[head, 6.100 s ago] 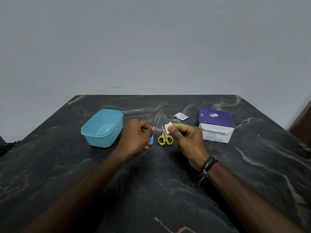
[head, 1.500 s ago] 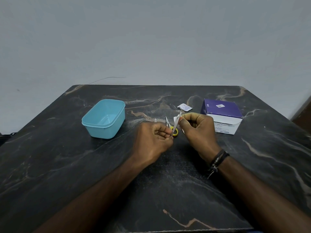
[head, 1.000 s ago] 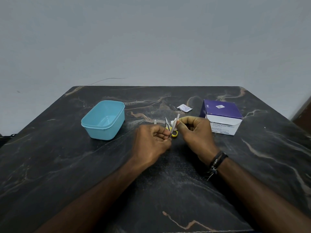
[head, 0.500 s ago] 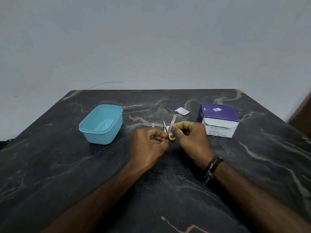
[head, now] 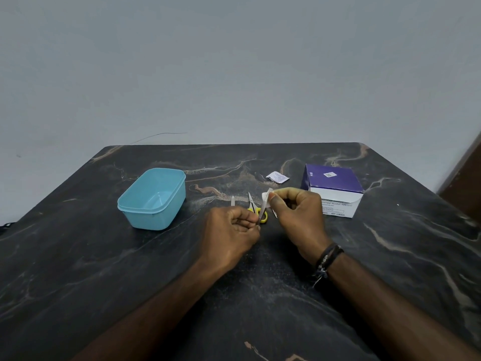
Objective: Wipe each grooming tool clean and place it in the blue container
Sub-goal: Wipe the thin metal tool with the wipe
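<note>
My left hand (head: 231, 227) grips the lower end of a thin metal grooming tool (head: 263, 213) that points up and to the right. My right hand (head: 296, 214) pinches a small white wipe (head: 266, 196) round the tool's upper end. Behind my hands, yellow-handled scissors (head: 253, 207) lie on the dark table, partly hidden by my left hand. A small pale tool tip (head: 232, 201) sticks out just above my left knuckles. The blue container (head: 153, 199) stands to the left with nothing visible inside it.
A purple and white box (head: 333, 191) stands to the right of my hands. A torn white wipe sachet (head: 277, 176) lies behind them. The dark marbled table (head: 78, 269) ends at a grey wall, and a thin wire (head: 158, 136) shows at the far edge.
Six seconds ago my left hand held a blue-ended tool; now it holds a plain metal one. Over the last second my right hand has slid the wipe up towards the tool's tip.
</note>
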Demonstrator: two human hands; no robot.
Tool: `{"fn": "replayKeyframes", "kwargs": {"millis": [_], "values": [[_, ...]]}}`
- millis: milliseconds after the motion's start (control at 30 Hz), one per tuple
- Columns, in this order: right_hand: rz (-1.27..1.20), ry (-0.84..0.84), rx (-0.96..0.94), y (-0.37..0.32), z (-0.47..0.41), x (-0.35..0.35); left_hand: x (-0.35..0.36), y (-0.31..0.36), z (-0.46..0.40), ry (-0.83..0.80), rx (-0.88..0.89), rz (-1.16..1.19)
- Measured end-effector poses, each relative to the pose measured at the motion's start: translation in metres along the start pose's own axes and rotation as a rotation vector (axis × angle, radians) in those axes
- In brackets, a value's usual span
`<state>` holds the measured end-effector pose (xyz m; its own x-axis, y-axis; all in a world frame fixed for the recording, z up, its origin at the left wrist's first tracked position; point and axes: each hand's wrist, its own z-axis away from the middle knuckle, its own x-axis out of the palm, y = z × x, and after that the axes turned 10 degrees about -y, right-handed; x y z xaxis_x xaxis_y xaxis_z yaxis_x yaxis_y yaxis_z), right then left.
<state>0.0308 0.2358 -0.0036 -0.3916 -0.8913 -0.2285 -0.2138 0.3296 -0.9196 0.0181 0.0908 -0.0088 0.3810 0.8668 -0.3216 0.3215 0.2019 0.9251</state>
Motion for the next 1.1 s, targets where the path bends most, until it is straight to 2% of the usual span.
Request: {"fn": "replayKeyframes", "kwargs": {"millis": [133, 267, 367, 533, 633, 867, 967, 1100], "values": [[0.013, -0.129, 0.034, 0.005, 0.004, 0.005, -0.004, 0.000, -0.002, 0.047, -0.018, 0.012], [0.054, -0.175, 0.053, 0.005, 0.006, 0.007, -0.006, -0.003, -0.003, 0.065, -0.025, 0.008], [0.025, -0.122, 0.053, 0.004, 0.003, 0.006, -0.004, -0.002, -0.004, 0.056, -0.032, 0.032], [-0.026, 0.061, 0.014, 0.001, -0.006, -0.004, 0.002, -0.003, -0.002, 0.000, -0.028, 0.054], [-0.007, 0.047, 0.018, 0.003, -0.004, -0.003, 0.003, -0.004, -0.001, -0.008, -0.025, 0.038], [0.045, -0.124, 0.097, 0.009, 0.001, 0.007, -0.004, -0.004, -0.004, 0.042, -0.025, 0.003], [0.030, -0.082, 0.087, 0.006, 0.000, 0.006, -0.002, -0.003, -0.004, 0.050, -0.027, 0.031], [-0.014, 0.060, 0.056, 0.003, -0.005, -0.002, 0.003, -0.003, -0.001, 0.006, -0.018, 0.040]]}}
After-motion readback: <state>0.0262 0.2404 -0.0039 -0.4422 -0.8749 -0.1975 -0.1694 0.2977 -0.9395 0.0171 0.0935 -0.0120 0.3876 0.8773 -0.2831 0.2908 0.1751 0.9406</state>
